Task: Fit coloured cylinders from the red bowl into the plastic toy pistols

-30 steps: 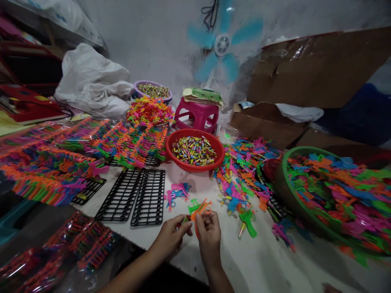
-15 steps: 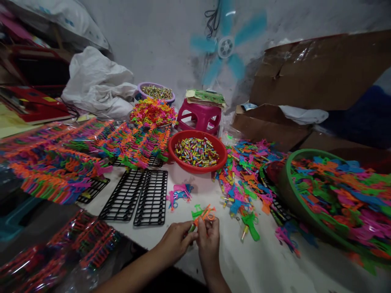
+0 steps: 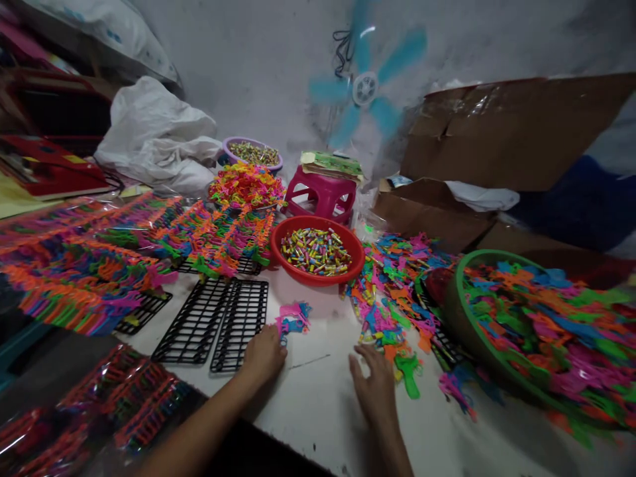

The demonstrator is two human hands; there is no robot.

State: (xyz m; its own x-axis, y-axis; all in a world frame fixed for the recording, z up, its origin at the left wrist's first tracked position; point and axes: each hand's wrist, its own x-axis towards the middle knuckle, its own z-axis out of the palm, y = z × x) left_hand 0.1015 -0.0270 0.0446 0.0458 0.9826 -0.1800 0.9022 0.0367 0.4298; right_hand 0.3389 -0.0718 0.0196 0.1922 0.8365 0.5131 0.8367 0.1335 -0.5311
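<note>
My hands have split apart and the orange toy piece they pinched together a moment ago is gone from between them. My left hand (image 3: 263,354) now rests loosely closed beside the small pile of pink and blue toy pieces (image 3: 293,318) on the surface (image 3: 318,404). My right hand (image 3: 375,387) spreads open, reaching the green toy piece (image 3: 408,374) at the heap's (image 3: 392,291) edge.

Left hand (image 3: 263,354) covers the near end of the small toy pile (image 3: 293,318), so any grip is unreadable. Right hand (image 3: 375,384): fingertips blend into the loose toy pieces (image 3: 392,298) at 1 o'clock, contact unclear. Green basin (image 3: 462,318) cut off at the right edge. Bagged toys (image 3: 74,417) clipped at bottom left. Fan (image 3: 365,89) blades motion-blurred. Red bowl (image 3: 318,275) contents too small to identify.
</note>
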